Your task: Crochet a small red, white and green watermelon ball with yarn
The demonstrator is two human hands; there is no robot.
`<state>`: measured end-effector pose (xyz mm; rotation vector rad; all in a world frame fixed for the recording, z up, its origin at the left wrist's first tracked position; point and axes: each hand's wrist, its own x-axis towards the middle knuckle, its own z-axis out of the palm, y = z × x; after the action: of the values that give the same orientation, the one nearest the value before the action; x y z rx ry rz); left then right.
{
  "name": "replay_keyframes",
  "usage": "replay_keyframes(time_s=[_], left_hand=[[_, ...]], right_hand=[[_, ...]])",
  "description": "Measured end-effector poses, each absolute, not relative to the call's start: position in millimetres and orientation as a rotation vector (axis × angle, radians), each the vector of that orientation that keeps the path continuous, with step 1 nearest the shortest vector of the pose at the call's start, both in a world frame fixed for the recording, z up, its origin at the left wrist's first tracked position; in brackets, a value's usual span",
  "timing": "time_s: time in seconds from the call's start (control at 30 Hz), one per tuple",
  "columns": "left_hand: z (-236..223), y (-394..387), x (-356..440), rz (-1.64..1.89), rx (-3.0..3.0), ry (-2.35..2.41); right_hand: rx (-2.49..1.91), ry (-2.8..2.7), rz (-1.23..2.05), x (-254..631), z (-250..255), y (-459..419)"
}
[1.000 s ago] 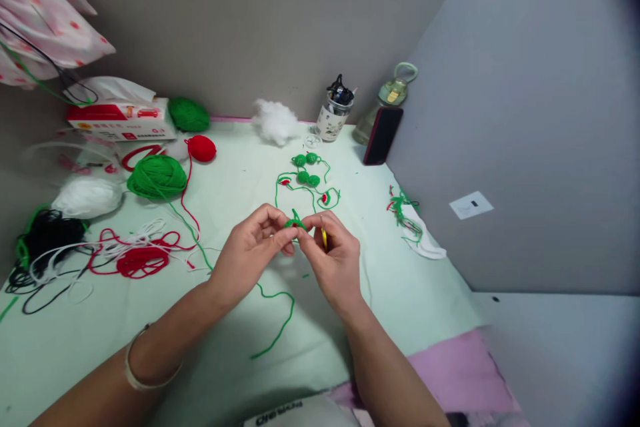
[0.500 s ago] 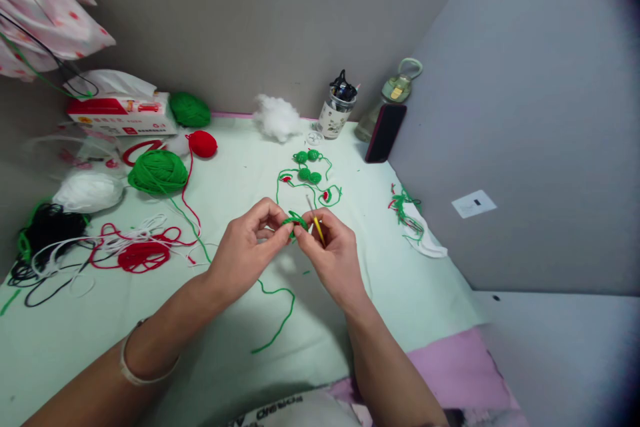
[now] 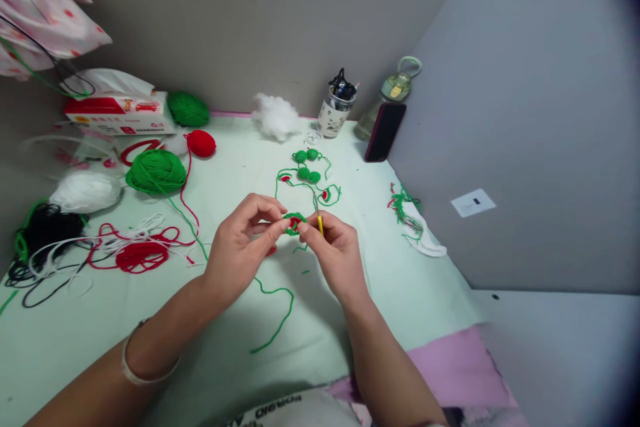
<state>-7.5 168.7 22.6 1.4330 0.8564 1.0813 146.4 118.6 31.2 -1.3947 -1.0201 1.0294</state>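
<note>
A small crocheted piece (image 3: 294, 223), red in the middle with a green edge, is pinched between my two hands above the table. My left hand (image 3: 246, 237) grips its left side with thumb and forefinger. On the other side my right hand (image 3: 331, 250) pinches it too, and also holds a crochet hook (image 3: 319, 217) with a yellow grip, its metal tip pointing up and away. A loose green yarn strand (image 3: 287, 303) lies on the cloth below my hands. Beyond them lie green crocheted balls (image 3: 309, 175) and a small red-and-green piece (image 3: 326, 195) with yarn tails.
On the left are a green yarn ball (image 3: 156, 171), red yarn (image 3: 143, 257), black yarn (image 3: 47, 237) and a tissue box (image 3: 120, 113). White stuffing (image 3: 277, 117), a pen cup (image 3: 335, 112), a bottle (image 3: 395, 90) and a phone (image 3: 385, 133) stand behind. Yarn scraps (image 3: 404, 210) lie right.
The crocheted piece has been turned, so its red middle now shows. The hook in my right hand has swung more upright. Both hands stay in nearly the same place.
</note>
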Motion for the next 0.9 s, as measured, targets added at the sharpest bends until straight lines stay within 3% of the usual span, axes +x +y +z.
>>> replay_keyframes(time_s=[0.27, 0.57, 0.9], left_hand=[[24, 168, -6, 1.084, 1.684, 0.847], [32, 168, -8, 0.821, 1.324, 0.859], [32, 168, -2, 0.851, 1.117, 0.824]], right_hand=[[-1.383, -1.072, 0.894, 141, 26, 117], [-1.427, -1.009, 0.825, 143, 30, 119], [-1.388, -1.123, 0.805, 143, 27, 116]])
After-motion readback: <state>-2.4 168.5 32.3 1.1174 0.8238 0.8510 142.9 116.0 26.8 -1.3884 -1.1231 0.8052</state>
